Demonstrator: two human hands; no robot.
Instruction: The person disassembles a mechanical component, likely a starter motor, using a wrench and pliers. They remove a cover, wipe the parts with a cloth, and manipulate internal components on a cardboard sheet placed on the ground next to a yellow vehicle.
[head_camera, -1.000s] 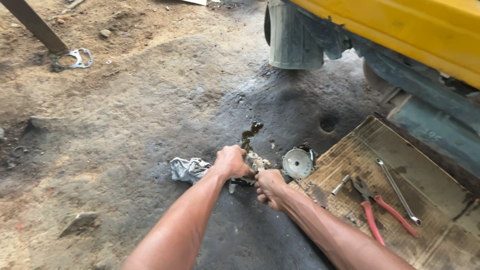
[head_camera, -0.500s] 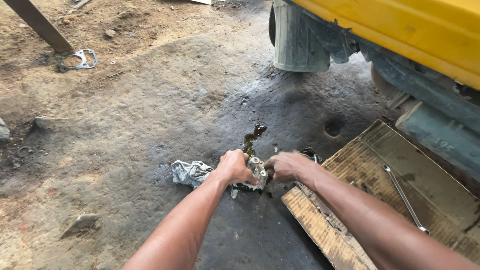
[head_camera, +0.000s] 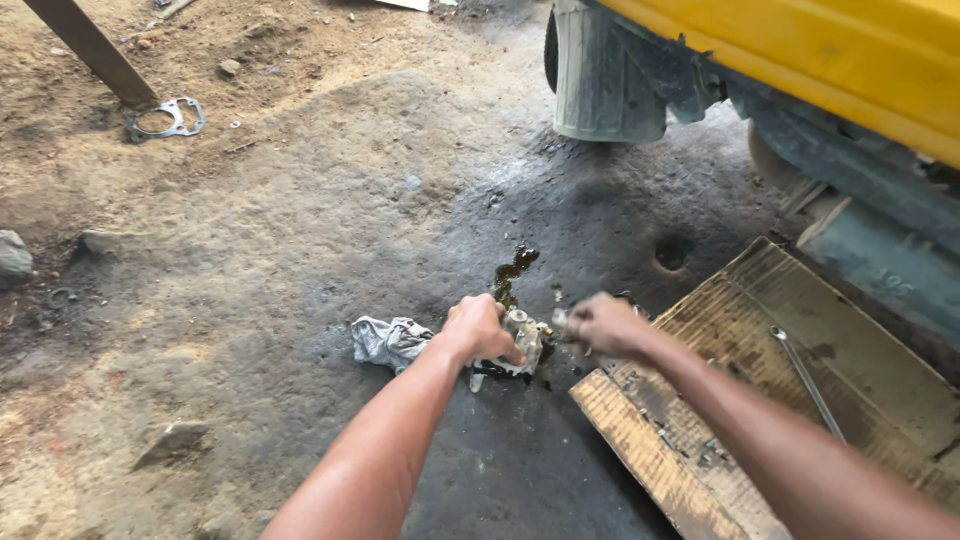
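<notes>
My left hand (head_camera: 478, 328) grips a small grey metal engine part (head_camera: 522, 342) and presses it down on the oily dark ground. At the part's right side is my right hand (head_camera: 603, 323), blurred, with its fingers closed around something small that I cannot make out. A crumpled grey rag (head_camera: 388, 341) lies just left of my left hand. A small puddle of brown oil (head_camera: 512, 270) sits on the ground just beyond the part.
A flattened cardboard sheet (head_camera: 745, 330) lies at the right with a long spanner (head_camera: 805, 377) on it. A yellow vehicle body (head_camera: 830, 60) and its grey underside stand at top right. A metal gasket (head_camera: 165, 118) and a slanted bar (head_camera: 88, 45) are at far left, with stones about.
My right hand has moved up from beside my left hand to the part's right side. The view has shifted, so the round metal disc and red-handled pliers are out of sight.
</notes>
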